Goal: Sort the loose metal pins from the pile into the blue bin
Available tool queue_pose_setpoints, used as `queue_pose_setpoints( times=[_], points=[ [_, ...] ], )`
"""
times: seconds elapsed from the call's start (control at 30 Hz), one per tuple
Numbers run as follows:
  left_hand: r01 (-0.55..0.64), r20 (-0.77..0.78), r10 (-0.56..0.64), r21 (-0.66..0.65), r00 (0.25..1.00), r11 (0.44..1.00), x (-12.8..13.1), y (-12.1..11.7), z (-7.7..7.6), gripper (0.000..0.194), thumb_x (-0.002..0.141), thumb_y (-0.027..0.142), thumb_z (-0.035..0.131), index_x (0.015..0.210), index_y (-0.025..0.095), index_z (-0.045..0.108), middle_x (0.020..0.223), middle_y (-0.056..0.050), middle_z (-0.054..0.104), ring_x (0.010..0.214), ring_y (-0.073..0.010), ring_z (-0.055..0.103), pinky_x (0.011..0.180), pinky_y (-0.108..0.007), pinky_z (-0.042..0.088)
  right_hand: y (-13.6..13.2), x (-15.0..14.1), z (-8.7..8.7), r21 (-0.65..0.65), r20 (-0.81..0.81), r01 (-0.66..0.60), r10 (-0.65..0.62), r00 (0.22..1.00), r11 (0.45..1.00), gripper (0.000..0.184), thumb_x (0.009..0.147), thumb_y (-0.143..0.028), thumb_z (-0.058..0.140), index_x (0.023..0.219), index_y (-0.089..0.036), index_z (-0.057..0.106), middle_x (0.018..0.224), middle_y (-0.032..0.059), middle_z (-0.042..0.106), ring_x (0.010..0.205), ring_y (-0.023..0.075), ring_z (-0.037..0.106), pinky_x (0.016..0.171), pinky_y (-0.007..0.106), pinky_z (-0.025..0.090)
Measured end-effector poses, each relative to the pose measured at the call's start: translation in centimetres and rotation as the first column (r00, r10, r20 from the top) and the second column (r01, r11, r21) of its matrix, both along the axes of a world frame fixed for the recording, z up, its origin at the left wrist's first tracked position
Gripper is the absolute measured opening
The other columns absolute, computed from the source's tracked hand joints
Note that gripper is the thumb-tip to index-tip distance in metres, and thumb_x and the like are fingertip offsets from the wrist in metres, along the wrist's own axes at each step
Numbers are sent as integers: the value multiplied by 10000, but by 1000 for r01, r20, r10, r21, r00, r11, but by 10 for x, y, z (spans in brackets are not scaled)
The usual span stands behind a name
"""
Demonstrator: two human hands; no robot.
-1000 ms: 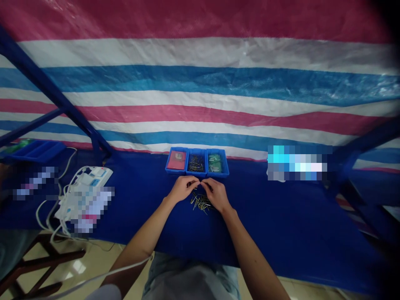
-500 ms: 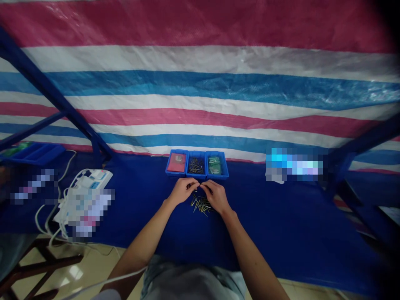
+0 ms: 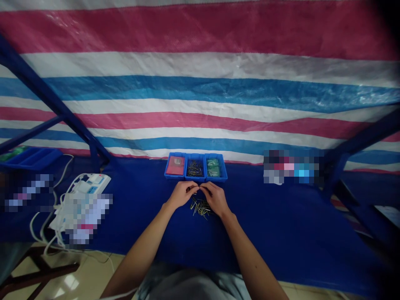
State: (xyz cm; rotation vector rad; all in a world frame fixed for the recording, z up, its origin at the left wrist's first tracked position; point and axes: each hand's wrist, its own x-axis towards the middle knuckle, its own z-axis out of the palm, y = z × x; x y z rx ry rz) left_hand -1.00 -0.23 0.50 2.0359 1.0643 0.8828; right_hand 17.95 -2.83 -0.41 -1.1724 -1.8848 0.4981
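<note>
Centrally, the left hand [image 3: 183,194] and right hand [image 3: 214,197] nearly meet at the fingertips.
Both sets of fingers are pinched; whether they grip anything cannot be told. Thin metal pieces [image 3: 200,207] lie loose just below the fingertips at lower centre, beside the right hand, with three blue bins [image 3: 196,178] above.

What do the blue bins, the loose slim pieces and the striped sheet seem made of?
Blue bins: probably smooth plastic, given their even color and thin walls.
Loose slim pieces: likely shiny metal, from their yellowish and silvery glints.
Striped sheet: seemingly plastic tarpaulin, semi-glossy, with bright highlights on its creases.
</note>
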Motion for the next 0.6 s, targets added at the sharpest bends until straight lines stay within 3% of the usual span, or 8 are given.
queue_pose_setpoints(
  times=[0.2, 0.6],
  points=[
    [-19, 18, 19, 5, 1000, 1000, 0, 0, 0, 237, 966, 305, 547, 873, 157, 708, 765, -15, 713, 655, -134, 620, 644, -218, 438, 1, -1, -3, 0, -15, 6, -6, 1000, 1000, 186, 998, -308, 524, 1087, -237, 670, 989, 49, 707, 830, 196, 671, 741, 290, 495],
    [-3, 28, 2, 16, 1000, 1000, 1, 0, 2, 243, 962, 301, 557, 838, 159, 710, 759, -23, 713, 688, -148, 644, 683, -231, 454, -1, 0, 0, -18, 43, -17, 18, 999, 1000, 216, 1031, -289, 445, 993, -231, 650, 913, 40, 677, 808, 183, 646, 752, 277, 458]
  ],
)
